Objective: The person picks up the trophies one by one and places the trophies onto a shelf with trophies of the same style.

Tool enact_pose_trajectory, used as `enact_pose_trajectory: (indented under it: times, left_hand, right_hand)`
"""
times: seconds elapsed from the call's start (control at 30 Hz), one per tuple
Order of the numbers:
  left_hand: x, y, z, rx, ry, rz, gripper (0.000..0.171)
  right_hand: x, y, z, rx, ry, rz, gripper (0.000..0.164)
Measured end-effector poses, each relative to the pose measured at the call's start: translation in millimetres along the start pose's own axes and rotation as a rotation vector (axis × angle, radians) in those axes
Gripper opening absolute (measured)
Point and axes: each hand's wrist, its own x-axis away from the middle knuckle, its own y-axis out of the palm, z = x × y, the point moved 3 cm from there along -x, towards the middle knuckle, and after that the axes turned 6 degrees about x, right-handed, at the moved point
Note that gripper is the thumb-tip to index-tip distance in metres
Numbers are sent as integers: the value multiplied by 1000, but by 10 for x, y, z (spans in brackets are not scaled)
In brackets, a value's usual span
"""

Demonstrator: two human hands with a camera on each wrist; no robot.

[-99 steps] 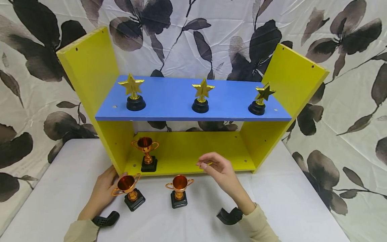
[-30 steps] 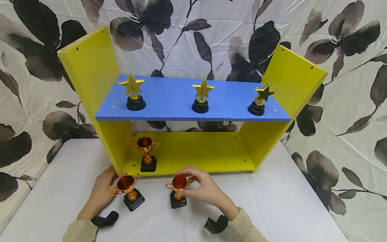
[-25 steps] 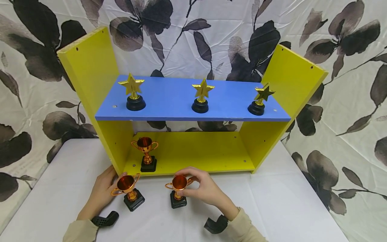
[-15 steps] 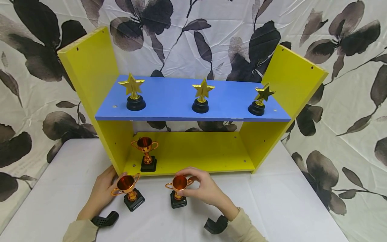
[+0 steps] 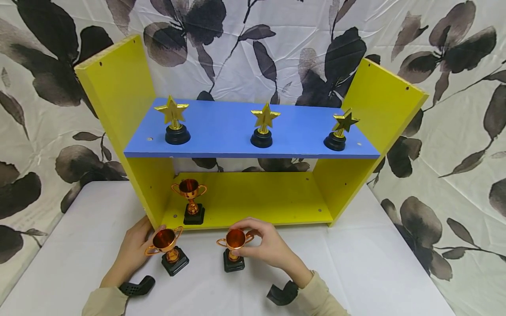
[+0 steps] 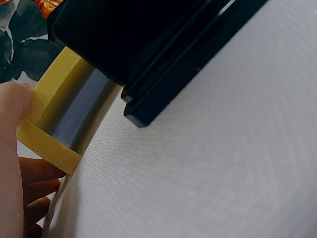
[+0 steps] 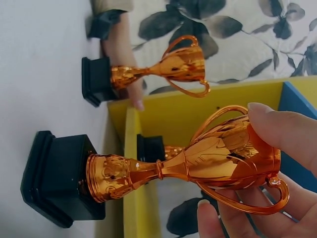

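We find the right hand (image 5: 262, 245) holding the middle copper cup (image 5: 236, 239) by its bowl, thumb to one side and fingers to the other, up near the rim. The cup stands upright, its long axis square to the desk (image 5: 356, 272) (whether the base bears its full weight there, we cannot tell). The governing relation, in our judgement, is this: the cup is directly in front of the lower yellow board (image 5: 257, 197), whose front edge lies just beyond it. The right hand comes in from the cup's right and is clearly the nearer.

We note the left hand (image 5: 136, 243) gripping the front corner of the left side panel (image 5: 118, 96), thumb apart from the fingers. Just beside it, the left copper cup (image 5: 171, 254) stands on the desk, turned askew. A third copper cup (image 5: 191, 197) stands upright on the lower yellow board, near its left end.
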Motion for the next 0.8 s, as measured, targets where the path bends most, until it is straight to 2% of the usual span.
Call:
enact_pose_trajectory:
  times: [0.8]
  left_hand:
    - [-3,-12,20,6,2,-9,55]
  right_hand:
    - [15,-74,-26,-7,7,13,43]
